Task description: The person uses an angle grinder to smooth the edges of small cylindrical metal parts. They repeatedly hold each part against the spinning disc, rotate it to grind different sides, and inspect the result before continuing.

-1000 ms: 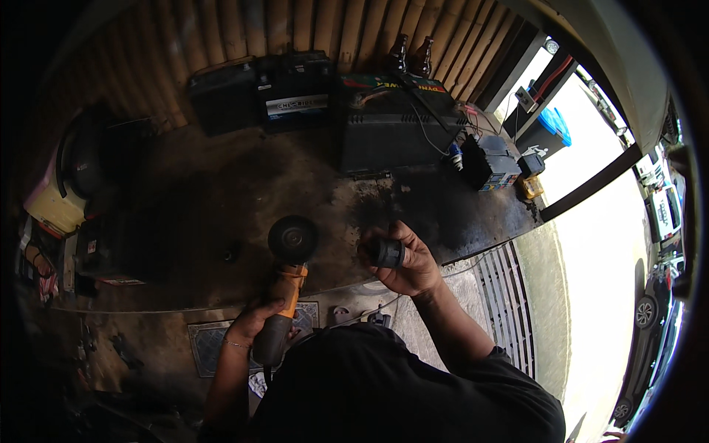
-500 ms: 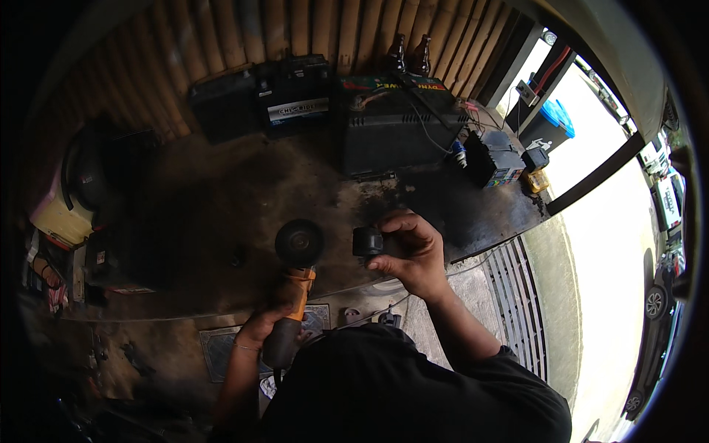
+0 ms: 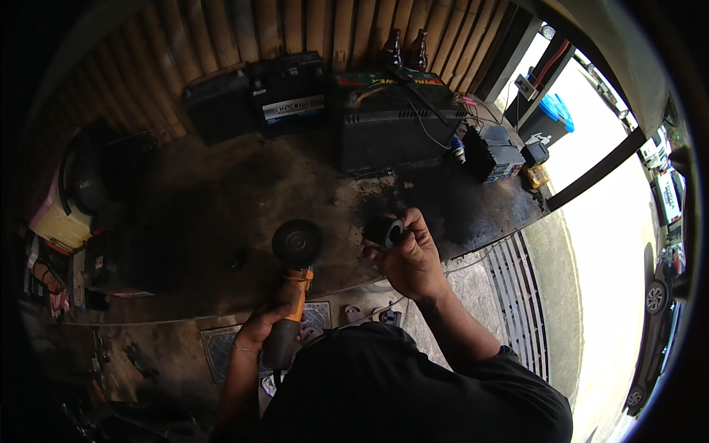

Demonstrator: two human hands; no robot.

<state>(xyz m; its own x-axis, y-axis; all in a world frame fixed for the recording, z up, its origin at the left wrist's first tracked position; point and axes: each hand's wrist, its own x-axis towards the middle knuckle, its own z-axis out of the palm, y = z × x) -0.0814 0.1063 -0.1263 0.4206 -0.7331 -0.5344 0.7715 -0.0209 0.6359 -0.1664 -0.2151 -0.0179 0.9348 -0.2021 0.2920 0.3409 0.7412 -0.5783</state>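
Observation:
My left hand is closed around the body of an orange and black angle grinder, held upright in the picture with its dark round disc at the top, over the front of the dark, stained workbench. To the right of the disc, my right hand grips a short black cylindrical part between thumb and fingers, with a round hollow end turned toward the right. The part and the disc are apart.
Car batteries and a large black box line the bamboo wall, two brown bottles behind. A small charger-like unit with wires sits right. Clutter fills the left end. Outside stand a blue-lidded bin and parked cars.
My right hand has turned the black part so its hollow end now shows, shifting it slightly. The grinder moved a little rightward and up in the picture from a second ago.

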